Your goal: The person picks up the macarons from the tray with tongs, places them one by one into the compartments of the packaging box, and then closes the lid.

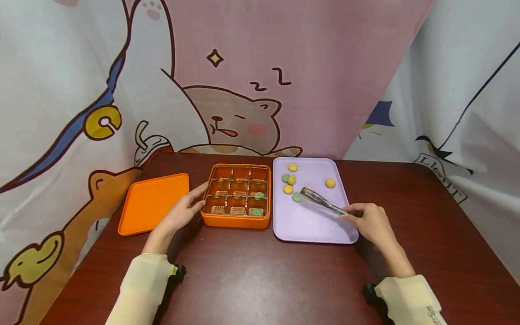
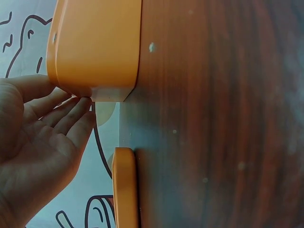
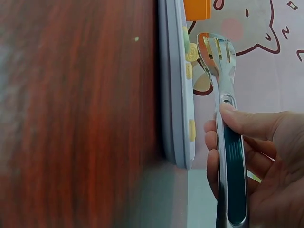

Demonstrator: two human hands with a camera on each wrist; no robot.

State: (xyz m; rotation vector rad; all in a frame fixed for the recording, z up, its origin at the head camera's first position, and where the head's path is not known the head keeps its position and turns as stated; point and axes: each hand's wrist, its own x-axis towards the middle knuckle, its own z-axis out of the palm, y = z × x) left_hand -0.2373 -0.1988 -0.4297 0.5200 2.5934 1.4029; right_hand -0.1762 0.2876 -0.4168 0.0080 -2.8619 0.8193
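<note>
My right hand (image 1: 371, 222) holds metal tongs (image 1: 322, 201) with dark green grips (image 3: 233, 173), thumb on one side and fingers on the other. The tongs' tips are over the lilac tray (image 1: 313, 228), close to a green round piece (image 1: 297, 197). Another green piece (image 1: 286, 178) and several yellow round pieces (image 1: 330, 183) lie on that tray. At the left side of an orange box (image 1: 235, 221), my left hand (image 1: 181, 213) touches the wall with fairly straight fingers. A clear divided insert fills the box; green pieces (image 1: 257, 212) sit in its right column's middle and front compartments.
An orange lid (image 1: 154, 203) lies flat left of the box, behind my left forearm. The dark wooden table (image 1: 252, 280) backs onto a cartoon-printed curtain (image 1: 308, 81). The box and tray stand side by side with a narrow gap.
</note>
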